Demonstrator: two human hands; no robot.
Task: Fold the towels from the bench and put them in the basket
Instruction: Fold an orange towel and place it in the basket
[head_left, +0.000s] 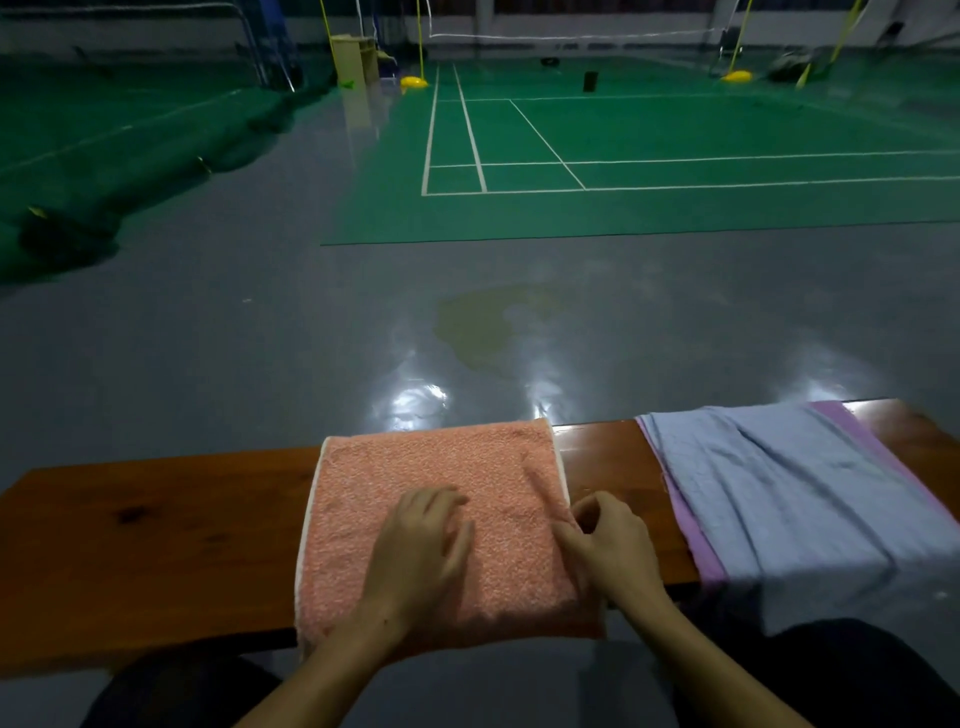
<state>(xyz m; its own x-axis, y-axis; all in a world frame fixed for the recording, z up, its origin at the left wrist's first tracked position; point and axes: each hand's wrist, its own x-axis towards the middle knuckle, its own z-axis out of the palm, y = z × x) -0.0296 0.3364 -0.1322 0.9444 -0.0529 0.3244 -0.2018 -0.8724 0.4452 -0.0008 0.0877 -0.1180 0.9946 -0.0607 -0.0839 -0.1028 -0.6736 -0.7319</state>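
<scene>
Both forearms are bare up to the bottom edge of the view, with no sleeve showing. The left hand (421, 540) and the right hand (613, 551) carry no ring, watch or glove. Dark trousers (857, 670) cover the knees at the lower corners, their cloth plain and unmarked.

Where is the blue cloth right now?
In the head view, the blue cloth lies draped over the bench at its right end, right of the pink towel.
</scene>
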